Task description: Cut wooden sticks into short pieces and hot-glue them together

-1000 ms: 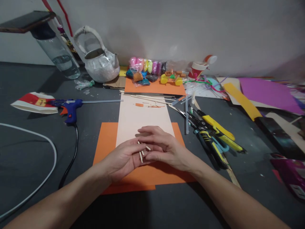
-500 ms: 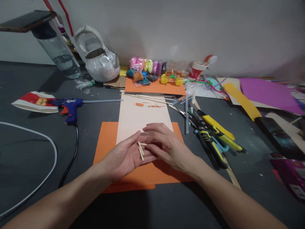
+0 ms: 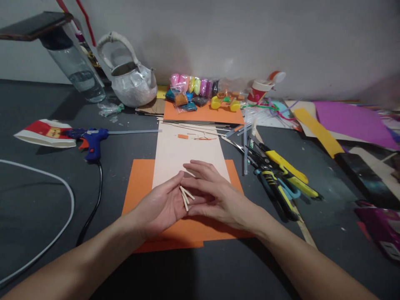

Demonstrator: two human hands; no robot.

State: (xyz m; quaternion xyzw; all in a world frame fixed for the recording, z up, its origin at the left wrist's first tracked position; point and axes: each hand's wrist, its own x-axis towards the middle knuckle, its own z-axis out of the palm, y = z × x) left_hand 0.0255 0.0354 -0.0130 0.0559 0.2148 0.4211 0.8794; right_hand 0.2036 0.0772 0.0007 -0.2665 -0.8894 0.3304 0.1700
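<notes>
Palm up and cupped, my left hand [image 3: 160, 209] holds several short wooden sticks [image 3: 185, 197], pale and fanned out across the palm. My right hand [image 3: 224, 195] curves over them from the right with its fingers apart; its fingertips meet or overlap the left fingers, and I cannot tell whether it touches the sticks. Below both hands lie a cream sheet [image 3: 184, 152] and orange sheets [image 3: 137, 179]. Farther up the cream sheet are thin scraps and a small orange piece [image 3: 183, 136].
A blue glue gun [image 3: 94, 143] rests at left with its cord. Behind stand a kettle [image 3: 134, 85] and a water bottle [image 3: 81, 75]. Pliers [image 3: 275, 187] and cutters lie at right. Bagged clay [image 3: 190, 89] and a paper cup [image 3: 259, 91] are at the back.
My right hand has shifted slightly left, and its thumb has come lower, below the sticks. The sticks have spread a little in my left palm.
</notes>
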